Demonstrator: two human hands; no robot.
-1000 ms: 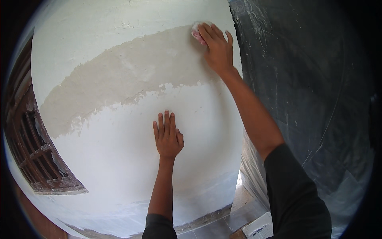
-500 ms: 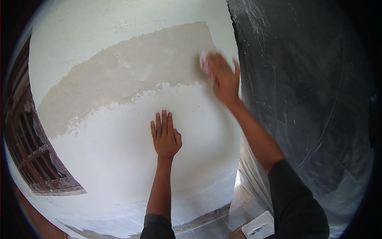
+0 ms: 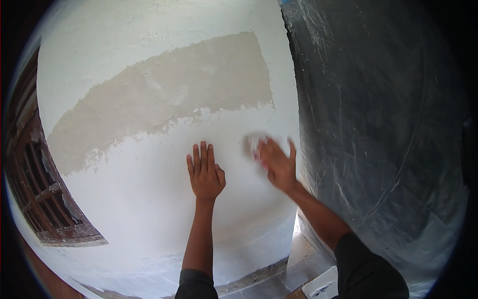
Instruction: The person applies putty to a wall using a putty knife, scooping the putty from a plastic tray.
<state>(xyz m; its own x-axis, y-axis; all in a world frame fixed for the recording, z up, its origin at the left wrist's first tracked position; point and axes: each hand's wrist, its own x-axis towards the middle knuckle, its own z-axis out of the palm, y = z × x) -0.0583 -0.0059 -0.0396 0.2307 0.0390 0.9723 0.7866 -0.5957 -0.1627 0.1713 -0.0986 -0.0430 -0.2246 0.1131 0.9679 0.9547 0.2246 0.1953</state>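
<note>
My left hand (image 3: pixel 205 174) lies flat on the white plastered wall (image 3: pixel 139 209), fingers together and pointing up, holding nothing. My right hand (image 3: pixel 276 162) is just to its right, blurred by motion, pressing a small pale pad (image 3: pixel 252 145) against the wall near the wall's right edge. Above both hands a wide beige, unpainted patch (image 3: pixel 169 99) runs across the wall with a ragged lower border. Both forearms come up from the lower edge in dark sleeves.
Dark plastic sheeting (image 3: pixel 378 124), streaked with white dust, covers the surface to the right of the wall. A brown wooden window grille (image 3: pixel 37 184) is at the left edge. Tiled floor (image 3: pixel 279 284) and a white block (image 3: pixel 321 288) show at the bottom.
My right hand with the pad has swept down the wall, from the top right corner of the beige patch to the white area beside my left hand. My left hand has stayed put.
</note>
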